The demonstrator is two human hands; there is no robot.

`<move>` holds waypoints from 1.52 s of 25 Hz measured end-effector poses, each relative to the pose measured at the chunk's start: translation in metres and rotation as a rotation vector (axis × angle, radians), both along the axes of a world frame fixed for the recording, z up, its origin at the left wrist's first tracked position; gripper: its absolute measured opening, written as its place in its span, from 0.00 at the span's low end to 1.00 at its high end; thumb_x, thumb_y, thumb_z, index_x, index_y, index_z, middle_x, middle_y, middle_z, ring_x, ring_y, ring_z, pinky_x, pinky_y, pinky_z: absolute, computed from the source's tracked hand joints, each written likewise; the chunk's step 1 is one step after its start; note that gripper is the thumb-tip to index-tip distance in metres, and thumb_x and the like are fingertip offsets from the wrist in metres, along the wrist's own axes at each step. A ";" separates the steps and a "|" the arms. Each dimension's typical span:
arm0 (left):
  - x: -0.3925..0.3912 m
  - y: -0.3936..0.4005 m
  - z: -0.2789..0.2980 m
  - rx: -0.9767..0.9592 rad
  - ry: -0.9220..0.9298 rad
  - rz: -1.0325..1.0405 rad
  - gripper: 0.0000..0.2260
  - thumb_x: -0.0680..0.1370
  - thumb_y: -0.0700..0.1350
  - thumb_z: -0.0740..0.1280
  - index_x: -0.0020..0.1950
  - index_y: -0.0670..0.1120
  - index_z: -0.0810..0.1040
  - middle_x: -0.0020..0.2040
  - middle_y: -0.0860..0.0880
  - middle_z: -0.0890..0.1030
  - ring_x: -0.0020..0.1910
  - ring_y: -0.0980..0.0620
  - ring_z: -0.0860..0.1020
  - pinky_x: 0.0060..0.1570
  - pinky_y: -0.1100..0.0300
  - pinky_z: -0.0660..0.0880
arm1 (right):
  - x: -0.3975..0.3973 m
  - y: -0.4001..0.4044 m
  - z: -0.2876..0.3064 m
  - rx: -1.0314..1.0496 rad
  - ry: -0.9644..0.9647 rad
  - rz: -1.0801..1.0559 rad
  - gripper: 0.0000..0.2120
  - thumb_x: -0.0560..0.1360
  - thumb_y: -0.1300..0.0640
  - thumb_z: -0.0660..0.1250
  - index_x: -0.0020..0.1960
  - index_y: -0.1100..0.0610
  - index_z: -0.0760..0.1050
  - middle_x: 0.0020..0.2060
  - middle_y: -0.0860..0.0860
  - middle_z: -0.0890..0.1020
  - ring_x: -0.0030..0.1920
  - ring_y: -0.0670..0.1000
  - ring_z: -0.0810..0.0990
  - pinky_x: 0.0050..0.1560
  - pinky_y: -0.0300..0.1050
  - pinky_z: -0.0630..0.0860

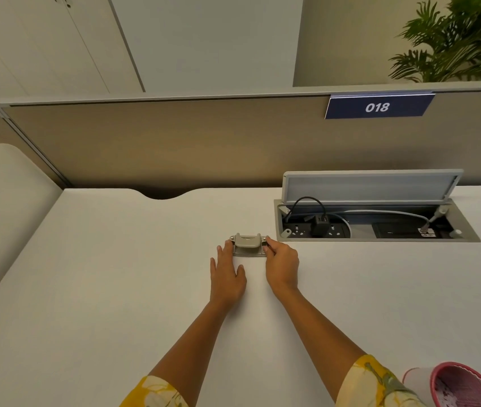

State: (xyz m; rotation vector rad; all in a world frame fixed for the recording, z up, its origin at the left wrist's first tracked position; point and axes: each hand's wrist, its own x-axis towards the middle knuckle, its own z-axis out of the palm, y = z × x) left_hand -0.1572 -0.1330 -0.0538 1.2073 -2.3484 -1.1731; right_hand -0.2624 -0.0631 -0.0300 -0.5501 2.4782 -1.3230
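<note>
A small beige and metal hole punch (248, 243) sits on the white desk (116, 289), a little left of the open socket box. My left hand (227, 274) lies flat on the desk with straight fingers, its fingertips touching the punch's left end. My right hand (282, 264) has its fingers curled round the punch's right end, pinching it there. Both forearms reach forward from the bottom of the view, in yellow flowered sleeves.
A recessed socket box (377, 227) with its lid (371, 186) raised holds a black plug and cables at the right. A beige partition (174, 142) with a blue "018" sign (378, 106) stands behind the desk. A pink-rimmed mesh object (462, 386) is at the bottom right.
</note>
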 end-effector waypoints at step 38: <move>-0.002 0.084 0.367 -1.112 0.245 -0.050 0.32 0.82 0.55 0.53 0.82 0.48 0.43 0.83 0.49 0.45 0.81 0.50 0.41 0.80 0.49 0.41 | -0.024 0.122 0.369 -0.090 1.146 -0.035 0.31 0.82 0.49 0.53 0.79 0.62 0.47 0.79 0.57 0.53 0.79 0.56 0.51 0.78 0.52 0.50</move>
